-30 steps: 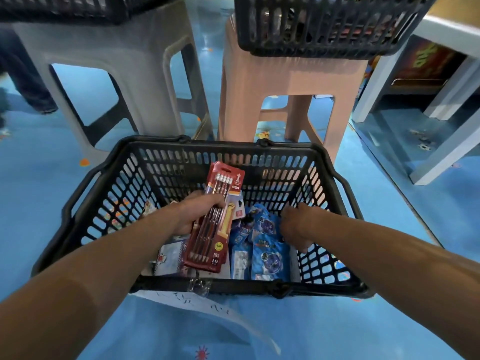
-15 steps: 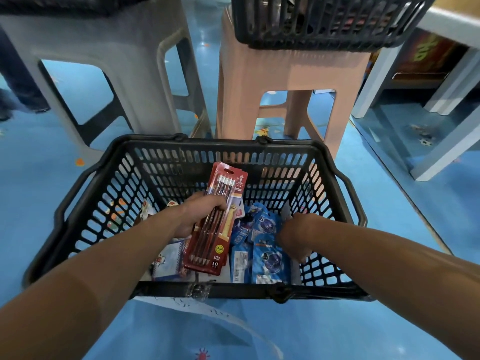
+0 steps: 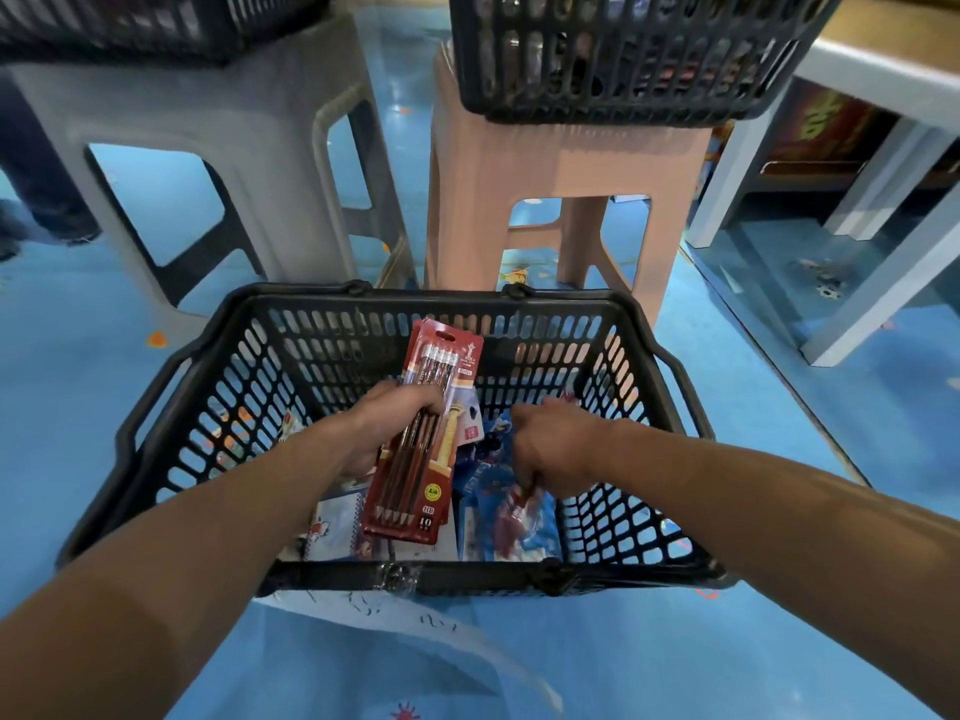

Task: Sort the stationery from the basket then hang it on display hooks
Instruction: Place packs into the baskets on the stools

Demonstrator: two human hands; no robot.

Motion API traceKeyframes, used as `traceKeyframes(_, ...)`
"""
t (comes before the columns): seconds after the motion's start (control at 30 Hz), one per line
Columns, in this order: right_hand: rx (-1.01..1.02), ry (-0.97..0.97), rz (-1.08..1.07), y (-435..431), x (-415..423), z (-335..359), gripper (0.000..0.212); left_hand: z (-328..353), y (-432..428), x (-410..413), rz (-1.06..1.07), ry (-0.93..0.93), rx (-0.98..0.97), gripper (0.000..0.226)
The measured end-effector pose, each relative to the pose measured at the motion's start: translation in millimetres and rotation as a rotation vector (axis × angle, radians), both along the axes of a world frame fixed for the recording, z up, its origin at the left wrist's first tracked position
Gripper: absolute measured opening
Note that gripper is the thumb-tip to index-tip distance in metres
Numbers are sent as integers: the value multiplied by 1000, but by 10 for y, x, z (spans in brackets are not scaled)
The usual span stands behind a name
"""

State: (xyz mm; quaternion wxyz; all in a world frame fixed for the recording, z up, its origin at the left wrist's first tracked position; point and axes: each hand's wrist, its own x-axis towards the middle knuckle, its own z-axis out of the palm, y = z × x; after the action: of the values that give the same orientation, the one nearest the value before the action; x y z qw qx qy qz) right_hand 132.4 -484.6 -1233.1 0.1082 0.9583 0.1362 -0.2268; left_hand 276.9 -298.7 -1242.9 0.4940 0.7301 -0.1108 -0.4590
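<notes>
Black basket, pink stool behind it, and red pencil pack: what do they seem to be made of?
Black basket: looks like moulded plastic, semi-matt, with slotted walls.
Pink stool: probably moulded plastic, smooth with a soft sheen; the legs look like one piece with the seat.
Red pencil pack: seems to be printed card under clear film, since the pencils show through the front.

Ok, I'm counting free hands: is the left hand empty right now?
No, the left hand grips a red cardboard pack of pencils above the black plastic basket.
</notes>
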Motion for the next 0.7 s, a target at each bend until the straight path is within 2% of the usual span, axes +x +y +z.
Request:
traceKeyframes(0.1, 230, -192, -252, 16, 95, 249, 20, 121, 75, -18, 100, -82, -67, 13)
traceKeyframes(0.13, 308, -268, -311, 15, 131, 352, 13, 167, 117, -11, 140, -95, -102, 15)
traceKeyframes(0.17, 405, -336, -374, 13, 154, 458, 7, 207, 164, 16, 179, -101, -125, 24)
traceKeyframes(0.23, 600, -437, -510, -10, 185, 568, 19, 268, 255, 97, 259, -116, -161, 55)
traceKeyframes(0.3, 818, -504, -662, -19, 193, 587, 15, 303, 340, 189, 342, -126, -154, 84)
traceKeyframes(0.33, 978, -511, -737, 1, 197, 606, 12, 298, 377, 238, 382, -125, -150, 89)
traceKeyframes(0.43, 1435, -439, -912, 103, 263, 723, 6, 364, 435, 224, 425, -68, -165, 71)
traceKeyframes(0.53, 1621, -360, -1016, 245, 356, 768, 4, 487, 371, 73, 356, -42, -221, 27)
traceKeyframes(0.57, 1641, -349, -1020, 291, 380, 766, 5, 513, 334, 21, 335, -14, -253, 26)
traceKeyframes(0.7, 1644, -294, -993, 379, 437, 768, 8, 548, 207, -102, 297, 66, -348, 50)
